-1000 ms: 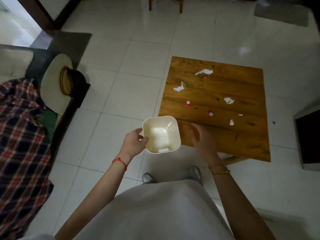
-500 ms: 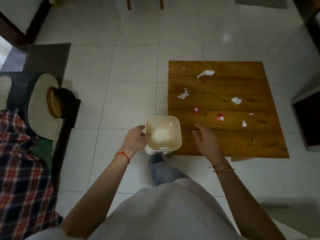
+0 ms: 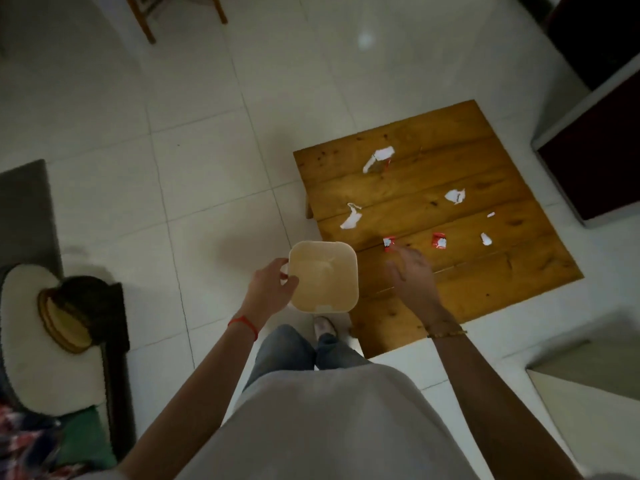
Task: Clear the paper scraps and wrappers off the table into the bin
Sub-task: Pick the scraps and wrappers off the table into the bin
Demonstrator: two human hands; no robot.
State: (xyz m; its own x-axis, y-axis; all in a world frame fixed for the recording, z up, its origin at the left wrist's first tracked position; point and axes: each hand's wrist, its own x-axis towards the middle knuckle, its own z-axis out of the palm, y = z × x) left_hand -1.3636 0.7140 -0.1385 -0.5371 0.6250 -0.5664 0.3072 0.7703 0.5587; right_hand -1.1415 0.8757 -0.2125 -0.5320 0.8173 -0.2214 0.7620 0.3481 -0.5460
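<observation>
Over the wooden bench (image 3: 485, 278), your empty, spread right hand (image 3: 412, 277) had advanced to the nearest red wrapper (image 3: 388, 243); your left hand (image 3: 273, 289) gripped the bin (image 3: 323, 276). Nothing binned yet.

Bare wood surrounds the scattered scraps on the table (image 3: 485, 282); the bin (image 3: 323, 277) blocks its near-left corner.

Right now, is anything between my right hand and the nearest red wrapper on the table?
Nothing visible. The right hand is open over the table, fingertips almost at the red wrapper, with bare wood between. The left hand holds the bin beside the table's edge.
</observation>
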